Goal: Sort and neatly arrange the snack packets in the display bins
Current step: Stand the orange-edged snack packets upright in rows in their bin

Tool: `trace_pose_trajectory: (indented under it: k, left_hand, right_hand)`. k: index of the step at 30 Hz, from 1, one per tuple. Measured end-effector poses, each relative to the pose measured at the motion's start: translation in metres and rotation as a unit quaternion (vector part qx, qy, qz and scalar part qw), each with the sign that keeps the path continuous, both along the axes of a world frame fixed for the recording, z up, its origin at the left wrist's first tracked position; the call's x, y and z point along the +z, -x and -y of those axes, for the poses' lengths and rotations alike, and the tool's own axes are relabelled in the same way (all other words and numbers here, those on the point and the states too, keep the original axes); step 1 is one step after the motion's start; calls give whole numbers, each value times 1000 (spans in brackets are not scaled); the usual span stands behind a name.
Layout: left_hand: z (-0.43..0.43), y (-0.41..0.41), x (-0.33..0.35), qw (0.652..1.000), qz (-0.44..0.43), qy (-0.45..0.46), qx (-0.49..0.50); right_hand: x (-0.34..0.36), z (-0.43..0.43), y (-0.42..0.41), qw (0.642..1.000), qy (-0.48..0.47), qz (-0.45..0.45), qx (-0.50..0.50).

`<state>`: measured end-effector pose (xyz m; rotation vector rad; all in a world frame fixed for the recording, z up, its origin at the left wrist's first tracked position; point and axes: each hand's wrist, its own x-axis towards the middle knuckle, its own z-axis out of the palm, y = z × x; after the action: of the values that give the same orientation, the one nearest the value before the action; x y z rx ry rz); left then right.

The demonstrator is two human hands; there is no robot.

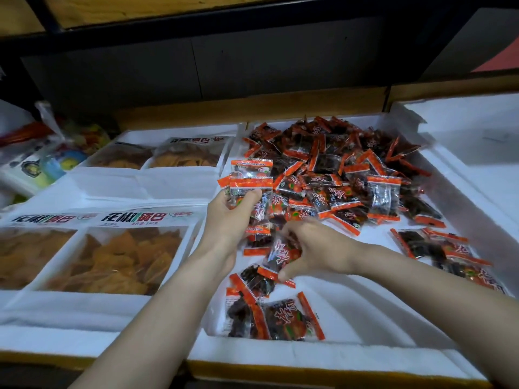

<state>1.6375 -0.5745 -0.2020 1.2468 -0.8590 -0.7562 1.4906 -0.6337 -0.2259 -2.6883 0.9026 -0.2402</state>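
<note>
Right hand (306, 248) pinches one red-edged clear plastic snack packet (280, 252) at 7 o'clock in white foam bin (351, 352); left hand (233, 217) grips a stack (251, 178) at 9 o'clock. Likely light, slippery; take sealed edges.

Bare arms (157, 318), both of them.
Left hand (227, 217) and right hand (314, 245) uncovered too, bare right back to where they leave view.

Left hand (230, 217) grips a stack of red-edged snack packets (250, 178). Right hand (317, 245) pinches one packet (282, 252) inside the white foam bin (323, 352).
</note>
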Motion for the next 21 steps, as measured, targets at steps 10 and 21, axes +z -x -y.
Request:
trace_pose_trajectory:
  k: [10, 21]
  left_hand:
    - [1, 2, -1, 998, 56, -31, 5]
    - [-15, 15, 8, 975, 34, -35, -216]
  right_hand:
    - [49, 8, 38, 951, -180, 252, -15]
    - [32, -2, 20, 926, -49, 370, -54]
